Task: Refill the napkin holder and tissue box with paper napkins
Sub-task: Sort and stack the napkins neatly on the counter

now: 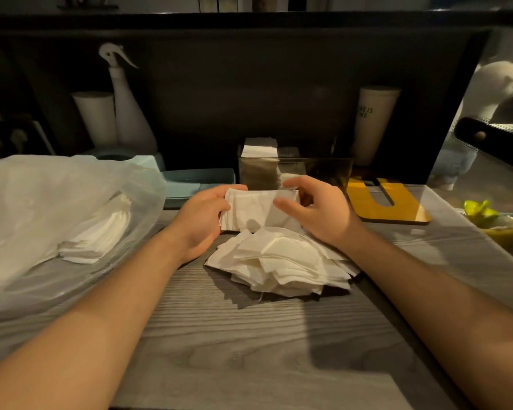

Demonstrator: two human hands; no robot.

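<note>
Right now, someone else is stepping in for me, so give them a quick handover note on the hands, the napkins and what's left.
Left hand grips one end of a folded napkin bundle; right hand touches the other end with loosely curled fingers.
Loose napkin pile lies on the table under the hands.
More napkins sit in the plastic bag to the left.
Clear napkin holder just behind the hands holds only a small stack at its left.
Left: load the bundle, then the rest. I cannot pick out the tissue box with certainty.
</note>
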